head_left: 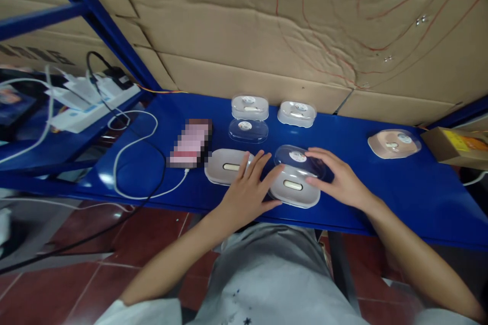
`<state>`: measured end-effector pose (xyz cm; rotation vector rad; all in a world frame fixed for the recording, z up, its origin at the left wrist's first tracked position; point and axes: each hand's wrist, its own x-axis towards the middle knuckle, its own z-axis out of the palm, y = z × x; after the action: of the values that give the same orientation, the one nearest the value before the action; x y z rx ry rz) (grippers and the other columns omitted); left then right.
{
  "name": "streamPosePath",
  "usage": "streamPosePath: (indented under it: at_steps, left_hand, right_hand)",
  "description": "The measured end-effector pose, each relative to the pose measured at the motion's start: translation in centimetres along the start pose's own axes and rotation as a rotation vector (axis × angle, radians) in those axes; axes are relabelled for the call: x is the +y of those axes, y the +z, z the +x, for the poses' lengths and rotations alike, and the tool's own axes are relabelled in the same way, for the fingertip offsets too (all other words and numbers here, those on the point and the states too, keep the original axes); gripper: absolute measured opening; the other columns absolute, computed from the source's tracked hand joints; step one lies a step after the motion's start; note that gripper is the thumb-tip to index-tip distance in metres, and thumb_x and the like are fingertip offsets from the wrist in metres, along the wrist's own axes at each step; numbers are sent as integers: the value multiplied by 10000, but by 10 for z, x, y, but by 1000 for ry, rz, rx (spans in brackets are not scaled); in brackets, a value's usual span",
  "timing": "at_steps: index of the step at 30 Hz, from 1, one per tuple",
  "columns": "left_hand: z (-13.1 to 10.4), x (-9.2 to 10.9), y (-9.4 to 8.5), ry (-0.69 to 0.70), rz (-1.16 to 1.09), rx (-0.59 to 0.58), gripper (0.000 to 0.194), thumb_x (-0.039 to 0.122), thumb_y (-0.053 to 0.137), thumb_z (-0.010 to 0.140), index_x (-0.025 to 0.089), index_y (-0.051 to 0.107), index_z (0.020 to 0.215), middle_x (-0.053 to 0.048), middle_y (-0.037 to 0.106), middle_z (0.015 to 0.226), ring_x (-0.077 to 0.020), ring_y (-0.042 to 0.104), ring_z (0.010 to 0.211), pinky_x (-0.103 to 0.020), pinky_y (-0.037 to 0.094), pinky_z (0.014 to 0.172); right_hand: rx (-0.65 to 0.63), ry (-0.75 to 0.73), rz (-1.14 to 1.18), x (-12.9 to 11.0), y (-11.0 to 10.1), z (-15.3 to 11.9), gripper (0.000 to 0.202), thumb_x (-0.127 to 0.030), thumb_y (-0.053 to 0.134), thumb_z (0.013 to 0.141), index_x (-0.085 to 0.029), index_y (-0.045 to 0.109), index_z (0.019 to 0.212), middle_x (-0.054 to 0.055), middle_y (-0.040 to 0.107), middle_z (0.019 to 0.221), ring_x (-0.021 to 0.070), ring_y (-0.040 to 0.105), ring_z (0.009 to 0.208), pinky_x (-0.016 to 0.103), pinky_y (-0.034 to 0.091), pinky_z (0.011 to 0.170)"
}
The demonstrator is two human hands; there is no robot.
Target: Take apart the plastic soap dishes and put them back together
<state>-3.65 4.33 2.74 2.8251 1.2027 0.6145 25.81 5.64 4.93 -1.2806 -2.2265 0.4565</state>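
A clear lid [292,156] with a round label lies tilted over the rear of a white oval case [305,195], which has a small pale bar in its middle. My right hand [341,177] has its thumb and fingers around the lid's right side. My left hand [247,188] is spread, its thumb and forefinger at the left edge of the same case. The other left fingers rest over the right end of a second white case [219,165], which holds a similar pale bar.
Behind are two lidded white cases [249,108] [297,114] and a loose clear lid [248,131]. A pinkish case [392,144] and a cardboard box [453,147] are at right. A phone [190,143] with a white cable [116,162] and a power strip [95,109] are left.
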Motion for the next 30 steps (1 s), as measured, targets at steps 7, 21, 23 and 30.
streamPosePath:
  at_steps: [7,21,23,30]
  left_hand:
    - [-1,-3,4,6,-33,-75,1004,504,792,905,184,233,1676,-248,441,1663,-418,360,1587,-709,162,1297]
    - [2,-9,2,69,-19,-115,826,527,636,1011,164,271,1658,-203,526,1620,-359,488,1519,-681,100,1319]
    - [4,-9,0,63,-28,-142,835,545,618,1016,174,250,1667,-205,505,1637,-355,473,1531,-669,100,1324]
    - [18,-11,-5,88,-81,-239,940,535,701,969,228,181,1690,-201,446,1678,-341,417,1568,-650,87,1328]
  right_hand:
    - [-83,5,-85,-27,20,-44,642,-449,714,983,-313,445,1550,153,448,1653,360,474,1520,613,494,1183]
    - [-100,-61,-178,-22,33,-52,810,-486,646,1023,-336,224,1697,165,246,1760,395,322,1605,616,471,1204]
    - [-106,-49,-142,-18,32,-53,827,-501,652,1018,-368,204,1701,136,216,1777,387,308,1612,603,460,1217]
    - [-58,-48,-79,-11,35,-56,888,-533,700,979,-376,194,1692,157,283,1735,400,355,1589,650,452,1211]
